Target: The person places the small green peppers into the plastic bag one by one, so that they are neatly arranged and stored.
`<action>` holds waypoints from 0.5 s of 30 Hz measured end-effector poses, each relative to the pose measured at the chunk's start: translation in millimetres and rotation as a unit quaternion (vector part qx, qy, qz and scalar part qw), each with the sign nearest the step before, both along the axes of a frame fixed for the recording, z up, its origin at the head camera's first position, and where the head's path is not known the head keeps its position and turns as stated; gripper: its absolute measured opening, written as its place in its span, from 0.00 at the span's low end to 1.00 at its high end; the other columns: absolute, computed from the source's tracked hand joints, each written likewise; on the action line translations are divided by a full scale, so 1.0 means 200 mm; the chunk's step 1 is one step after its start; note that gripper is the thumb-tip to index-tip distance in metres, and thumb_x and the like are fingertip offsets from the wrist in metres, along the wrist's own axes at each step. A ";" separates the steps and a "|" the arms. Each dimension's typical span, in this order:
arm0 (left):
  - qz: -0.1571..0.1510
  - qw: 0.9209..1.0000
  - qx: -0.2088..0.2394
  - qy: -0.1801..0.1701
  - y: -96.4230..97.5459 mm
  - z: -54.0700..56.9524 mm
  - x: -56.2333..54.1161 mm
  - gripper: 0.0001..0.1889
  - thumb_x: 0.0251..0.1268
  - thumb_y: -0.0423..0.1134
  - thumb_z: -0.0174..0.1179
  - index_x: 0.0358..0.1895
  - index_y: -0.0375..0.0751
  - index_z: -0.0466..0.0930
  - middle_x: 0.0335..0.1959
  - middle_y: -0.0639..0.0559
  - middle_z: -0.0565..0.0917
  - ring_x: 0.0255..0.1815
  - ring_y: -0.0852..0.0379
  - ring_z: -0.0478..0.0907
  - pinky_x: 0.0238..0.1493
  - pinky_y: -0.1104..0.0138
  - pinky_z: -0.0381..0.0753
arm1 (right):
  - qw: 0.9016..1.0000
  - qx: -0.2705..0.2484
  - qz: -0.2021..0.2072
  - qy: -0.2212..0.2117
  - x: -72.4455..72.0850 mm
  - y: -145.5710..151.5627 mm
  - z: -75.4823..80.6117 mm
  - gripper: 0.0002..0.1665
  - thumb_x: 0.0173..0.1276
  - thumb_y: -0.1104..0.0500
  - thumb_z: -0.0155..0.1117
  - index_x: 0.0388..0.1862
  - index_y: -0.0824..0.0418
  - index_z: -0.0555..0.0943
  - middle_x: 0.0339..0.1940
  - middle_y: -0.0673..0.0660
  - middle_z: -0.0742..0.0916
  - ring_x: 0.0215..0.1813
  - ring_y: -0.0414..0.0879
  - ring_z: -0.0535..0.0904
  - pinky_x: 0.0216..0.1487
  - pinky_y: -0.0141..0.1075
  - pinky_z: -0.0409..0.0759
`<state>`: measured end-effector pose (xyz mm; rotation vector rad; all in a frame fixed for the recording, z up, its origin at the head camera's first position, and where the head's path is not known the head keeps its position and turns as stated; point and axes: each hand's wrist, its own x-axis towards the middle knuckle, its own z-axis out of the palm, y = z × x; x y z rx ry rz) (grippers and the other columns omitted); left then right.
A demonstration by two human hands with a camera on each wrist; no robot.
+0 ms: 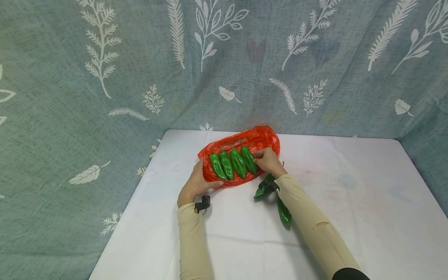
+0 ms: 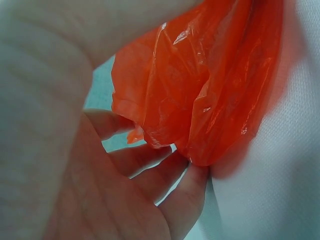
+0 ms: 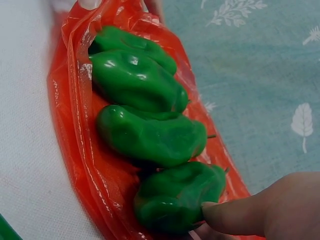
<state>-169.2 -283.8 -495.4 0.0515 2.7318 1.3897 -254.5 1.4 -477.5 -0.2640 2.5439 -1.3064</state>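
Several glossy green peppers [image 1: 238, 163] lie side by side in an open red plastic bag [image 1: 260, 136], which is spread out near the table's back edge. My left hand [image 1: 196, 182] holds the bag's left end, thumb at the front rim and fingers round the far side. In the left wrist view those fingers touch the crumpled red plastic [image 2: 200, 90]. With thumb and fingers, my right hand [image 1: 267, 160] pinches the rightmost pepper [image 3: 177, 197] in the row. Its fingers under that pepper are mostly hidden in the right wrist view.
Two more green peppers lie on the white tablecloth under my right wrist: one [image 1: 260, 192] partly covered by the wrist strap, another [image 1: 284, 213] beside the sleeve. A patterned grey-green curtain [image 1: 245, 93] hangs behind the table and along its left side.
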 end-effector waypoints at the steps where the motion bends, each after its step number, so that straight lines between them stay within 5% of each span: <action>1: 0.001 1.000 0.000 -0.001 0.00 0.00 0.00 0.63 0.42 0.48 0.85 0.82 0.55 0.51 0.74 0.50 0.67 0.78 0.46 0.58 0.80 0.40 0.61 | 1.000 0.000 0.001 0.002 0.00 0.00 0.00 0.22 0.73 0.64 0.64 0.64 0.66 0.82 0.61 0.66 0.87 0.60 0.58 0.86 0.58 0.48 0.88; 9: -0.006 1.000 0.002 0.004 0.00 0.00 -0.01 0.62 0.42 0.48 0.85 0.82 0.55 0.52 0.74 0.51 0.67 0.78 0.46 0.58 0.80 0.39 0.61 | 1.000 0.007 -0.002 0.007 0.00 0.00 0.02 0.21 0.74 0.61 0.64 0.64 0.66 0.83 0.60 0.66 0.87 0.60 0.58 0.85 0.59 0.49 0.87; 15: -0.008 1.000 0.000 0.009 0.00 0.00 0.00 0.63 0.42 0.47 0.84 0.82 0.54 0.52 0.74 0.51 0.67 0.78 0.45 0.58 0.80 0.40 0.60 | 1.000 0.002 -0.009 0.013 0.01 0.03 0.07 0.22 0.75 0.59 0.64 0.64 0.68 0.82 0.64 0.66 0.86 0.68 0.60 0.80 0.65 0.53 0.83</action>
